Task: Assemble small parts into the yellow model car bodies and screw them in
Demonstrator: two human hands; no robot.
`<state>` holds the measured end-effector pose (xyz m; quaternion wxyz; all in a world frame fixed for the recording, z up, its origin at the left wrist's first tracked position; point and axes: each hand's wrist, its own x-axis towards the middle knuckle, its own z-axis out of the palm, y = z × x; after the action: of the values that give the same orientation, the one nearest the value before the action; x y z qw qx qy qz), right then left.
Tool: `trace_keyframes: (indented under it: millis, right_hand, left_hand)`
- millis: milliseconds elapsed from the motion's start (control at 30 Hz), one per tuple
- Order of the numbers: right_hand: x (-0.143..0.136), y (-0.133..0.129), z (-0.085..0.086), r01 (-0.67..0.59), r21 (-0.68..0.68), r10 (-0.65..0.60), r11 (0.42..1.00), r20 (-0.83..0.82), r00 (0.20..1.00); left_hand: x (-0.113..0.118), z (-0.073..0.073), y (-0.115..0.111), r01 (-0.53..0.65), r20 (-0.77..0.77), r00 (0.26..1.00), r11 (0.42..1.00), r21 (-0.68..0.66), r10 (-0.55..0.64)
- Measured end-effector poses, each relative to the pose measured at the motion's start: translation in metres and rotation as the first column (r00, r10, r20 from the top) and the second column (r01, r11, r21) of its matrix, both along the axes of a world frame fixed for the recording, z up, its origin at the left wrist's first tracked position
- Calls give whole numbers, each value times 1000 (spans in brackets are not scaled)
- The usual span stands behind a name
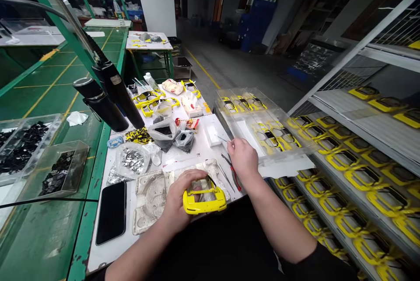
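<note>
Left hand (180, 200) grips a glossy yellow plastic toy-car body shell (204, 200), windows up, just above the worn white moulded jig (151, 198); judged held so for fitting work. Right hand (243, 157), beyond the jig, pinches a thin metal tool (223, 139), fingers narrowed. Right of the jig: clear plastic tray (262, 130) of yellow shells. Black smartphone (112, 212) left of the jig. No writing legible.
</note>
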<state>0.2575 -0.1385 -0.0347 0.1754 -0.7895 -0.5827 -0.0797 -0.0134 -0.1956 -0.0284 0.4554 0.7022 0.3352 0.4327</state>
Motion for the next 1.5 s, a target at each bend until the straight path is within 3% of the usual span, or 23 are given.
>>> trace_keyframes:
  millis: [167, 300, 467, 533, 600, 633, 700, 833, 967, 1100, 1267, 1500]
  right_hand:
    - [-2, -1, -4, -19, -14, 18, 1000, -39, 999]
    - [-1, -10, -4, -79, -4, 78, 997, -99, 992]
    - [-2, -49, 19, -182, 59, 189, 982, -177, 966]
    - [-6, -71, 33, -323, 103, 339, 941, -295, 894]
    - [-14, -89, 42, -500, 110, 488, 859, -469, 736]
    - [-19, -95, 43, -568, 115, 532, 815, -538, 654]
    - [-30, -102, 38, -626, 139, 571, 767, -591, 570]
    - [-51, -107, 14, -609, 274, 653, 745, -485, 581]
    - [-61, -120, 0, -619, 312, 687, 721, -434, 583]
    - [-67, -128, -4, -621, 313, 692, 718, -417, 590]
    - [-73, -128, -6, -605, 351, 698, 715, -406, 590]
    - [-80, -127, -14, -556, 394, 681, 731, -374, 630]
  left_hand:
    - [4, -4, 3, -102, 4, 995, 992, -80, 103]
    - [11, 4, 6, -150, 11, 988, 980, -132, 152]
    - [14, 11, 11, -179, 10, 983, 979, -99, 181]
    - [14, 10, 12, -199, 33, 979, 980, -22, 200]
    - [13, 7, 12, -202, 68, 978, 978, 57, 198]
    - [13, 6, 12, -198, 89, 978, 977, 84, 190]
    - [15, 4, 11, -170, 154, 976, 979, 111, 152]
    - [15, 6, 4, -137, 290, 953, 978, 158, 86]
    - [7, 11, -7, -103, 265, 963, 981, 163, 57]
    - [-5, 12, -13, -67, 172, 984, 987, 144, 42]
    - [-18, 19, -12, 82, 69, 993, 973, 218, -99]
    - [-17, 33, -14, 113, 114, 984, 977, 180, -135]
